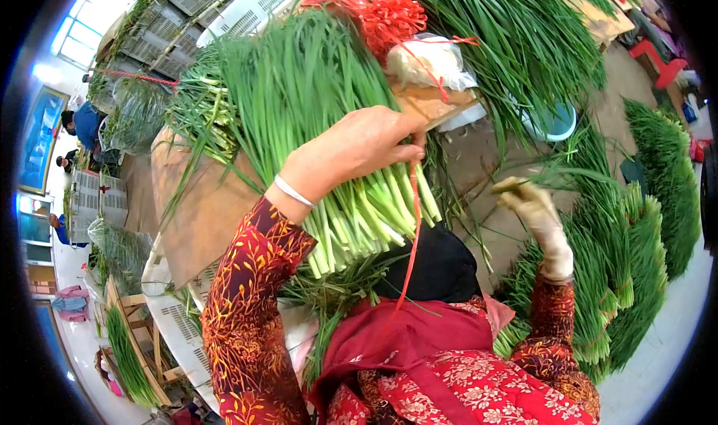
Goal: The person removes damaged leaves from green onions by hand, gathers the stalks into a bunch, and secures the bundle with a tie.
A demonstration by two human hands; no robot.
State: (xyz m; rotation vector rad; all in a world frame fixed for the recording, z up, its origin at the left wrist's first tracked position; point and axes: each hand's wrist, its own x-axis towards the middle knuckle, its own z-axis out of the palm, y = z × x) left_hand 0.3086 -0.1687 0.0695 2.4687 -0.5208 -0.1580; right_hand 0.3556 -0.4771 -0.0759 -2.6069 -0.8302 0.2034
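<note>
A thick bunch of garlic chives lies on the wooden board in front of me, pale stem ends toward my body. My left hand reaches across the bunch, thumb and forefinger pinched on a red tie strip that hangs down over the stems to my apron. Off to the right, my right hand wears a pale, stained glove. Its fingers are closed around a few loose green leaves, away from the bunch and above the floor.
Red tie strips are heaped beside a clear plastic bag with pale contents. More chives pile at the back right, over a blue basin. Tied bunches line the right floor. Crates and people stand left.
</note>
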